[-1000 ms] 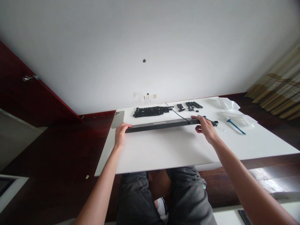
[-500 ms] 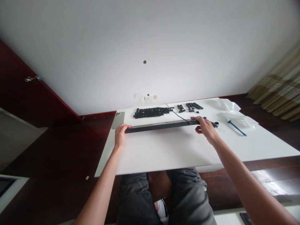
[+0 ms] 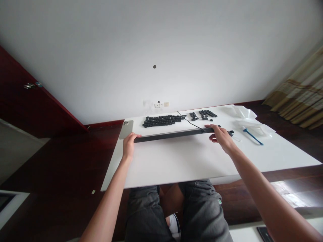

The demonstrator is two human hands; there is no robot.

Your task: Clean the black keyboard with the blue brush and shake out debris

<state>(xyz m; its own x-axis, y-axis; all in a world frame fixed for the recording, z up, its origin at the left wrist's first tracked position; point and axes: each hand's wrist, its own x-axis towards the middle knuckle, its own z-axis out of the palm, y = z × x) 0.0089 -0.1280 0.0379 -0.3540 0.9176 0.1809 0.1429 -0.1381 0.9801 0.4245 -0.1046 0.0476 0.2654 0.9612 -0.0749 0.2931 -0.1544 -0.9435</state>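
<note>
A long black keyboard (image 3: 171,135) is tipped up over the white table, seen nearly edge-on, with its cable (image 3: 193,125) trailing back from its rear side. My left hand (image 3: 129,144) is closed around its left end. Near the right end, my right hand (image 3: 219,136) grips it from above, thumb and fingers on either side. The key side of the keyboard is hidden from me. Behind it lie rows of loose black keycaps (image 3: 161,121), with smaller keycap groups (image 3: 208,113) farther right.
On the white table (image 3: 176,168), a phone (image 3: 127,129) lies at the left edge. To the right are a blue brush-like tool (image 3: 253,136), a clear plastic tray (image 3: 262,129) and a crumpled plastic bag (image 3: 243,111). A wall with sockets (image 3: 161,105) stands behind.
The keyboard has tilted slightly, so less of its upper face shows. Both hands keep their grip. The whole view has shifted a little.
</note>
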